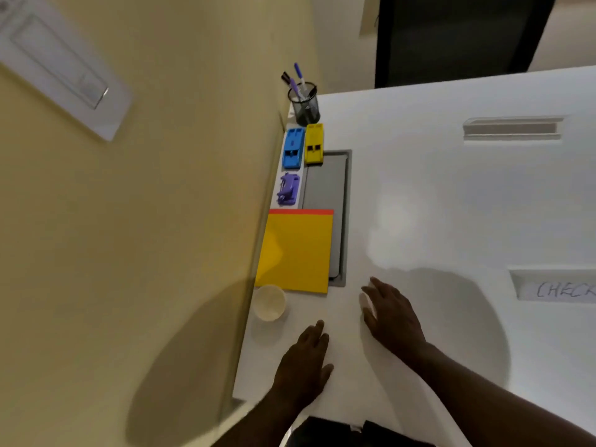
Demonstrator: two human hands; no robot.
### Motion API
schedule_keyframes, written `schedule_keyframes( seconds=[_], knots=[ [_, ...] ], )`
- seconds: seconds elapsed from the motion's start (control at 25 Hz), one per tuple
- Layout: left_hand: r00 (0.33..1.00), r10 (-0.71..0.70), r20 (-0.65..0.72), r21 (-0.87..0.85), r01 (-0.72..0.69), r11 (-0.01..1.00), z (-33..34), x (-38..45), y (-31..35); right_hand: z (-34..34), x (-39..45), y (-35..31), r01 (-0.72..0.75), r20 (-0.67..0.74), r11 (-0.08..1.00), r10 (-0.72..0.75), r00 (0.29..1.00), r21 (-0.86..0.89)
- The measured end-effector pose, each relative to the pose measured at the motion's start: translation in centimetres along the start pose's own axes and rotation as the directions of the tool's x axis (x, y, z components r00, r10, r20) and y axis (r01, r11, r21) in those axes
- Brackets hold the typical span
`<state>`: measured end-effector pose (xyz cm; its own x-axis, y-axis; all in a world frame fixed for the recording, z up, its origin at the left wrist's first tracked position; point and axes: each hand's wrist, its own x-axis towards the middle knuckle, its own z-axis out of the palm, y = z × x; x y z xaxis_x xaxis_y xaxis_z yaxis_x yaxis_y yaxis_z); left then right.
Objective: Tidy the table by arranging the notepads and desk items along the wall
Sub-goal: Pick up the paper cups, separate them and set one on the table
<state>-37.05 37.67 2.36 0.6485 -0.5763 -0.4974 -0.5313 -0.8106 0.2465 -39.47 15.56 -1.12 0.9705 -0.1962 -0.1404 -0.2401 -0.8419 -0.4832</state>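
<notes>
A yellow notepad (296, 251) with an orange strip under its far edge lies flat against the wall. Beyond it along the wall sit a purple stapler (288, 189), a blue stapler (293, 148), a yellow stapler (314, 143) and a black mesh pen cup (304, 104) with pens. A small cream cup (269, 302) stands just in front of the notepad. My left hand (303, 362) rests flat on the white table (451, 204), holding nothing. My right hand (392, 312) lies flat to its right, fingers spread, empty.
A grey cable hatch (335, 188) is set into the table beside the notepad. A clear sign holder (512, 129) sits at the far right, and a label reading "CHECK" (561, 288) lies at the right edge. The beige wall (161, 204) borders the table's left side.
</notes>
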Motion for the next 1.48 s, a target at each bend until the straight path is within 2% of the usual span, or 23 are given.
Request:
schedule_keyframes(
  seconds=[0.12,0.2,0.28,0.44,0.6,0.76,0.88,0.96,1.12,1.24,1.36,1.48],
  knots=[
    [0.984,-0.168,-0.062,-0.011,0.168,0.986,1.4,-2.6,-2.2,-0.1,1.8,-3.8,0.125,0.057,0.984,-0.133,0.989,0.130],
    [0.940,-0.342,-0.003,-0.108,0.339,0.935,2.2,-4.0,-3.0,-0.2,2.9,-6.5,0.223,0.116,0.964,-0.241,0.964,0.147],
    [0.889,-0.448,0.098,-0.186,0.458,0.869,2.9,-4.9,-3.7,0.2,3.6,-9.1,0.337,0.180,0.936,-0.349,0.919,0.099],
    [0.881,-0.463,0.098,-0.209,0.473,0.856,3.0,-5.6,-3.7,1.6,3.9,-12.5,0.483,0.203,0.874,-0.465,0.862,-0.047],
    [0.897,-0.437,0.067,-0.218,0.440,0.871,3.3,-6.2,-4.0,1.5,3.0,-13.1,0.442,0.157,0.894,-0.428,0.890,-0.074],
    [0.910,-0.414,0.026,-0.339,0.397,0.853,3.8,-7.5,-4.3,0.0,-1.1,-12.4,0.219,0.049,0.963,-0.229,0.972,0.159],
    [0.911,-0.408,-0.064,-0.480,0.330,0.813,3.6,-8.6,-3.5,-0.8,-5.9,-11.6,0.093,-0.015,0.969,-0.092,0.996,0.230],
    [0.917,-0.350,-0.190,-0.524,0.206,0.827,3.0,-9.5,-2.1,-1.5,-9.4,-11.1,0.029,-0.042,0.969,-0.019,0.999,0.247],
    [0.899,-0.130,-0.418,-0.437,-0.074,0.896,1.0,-10.7,2.0,-3.4,-15.6,-10.8,-0.001,-0.072,0.961,0.022,0.997,0.276],
    [0.873,-0.021,-0.487,-0.431,-0.220,0.875,-0.6,-11.8,5.9,-5.9,-19.4,-10.7,-0.035,-0.118,0.950,0.075,0.990,0.312],
    [0.805,0.090,-0.586,-0.370,-0.365,0.854,-1.1,-12.5,9.4,-9.1,-22.9,-9.9,-0.069,-0.208,0.937,0.147,0.967,0.342],
    [0.815,0.176,-0.552,-0.385,-0.437,0.813,-2.6,-13.3,13.8,-12.4,-26.3,-8.4,-0.081,-0.312,0.936,0.195,0.930,0.342]
  ],
)
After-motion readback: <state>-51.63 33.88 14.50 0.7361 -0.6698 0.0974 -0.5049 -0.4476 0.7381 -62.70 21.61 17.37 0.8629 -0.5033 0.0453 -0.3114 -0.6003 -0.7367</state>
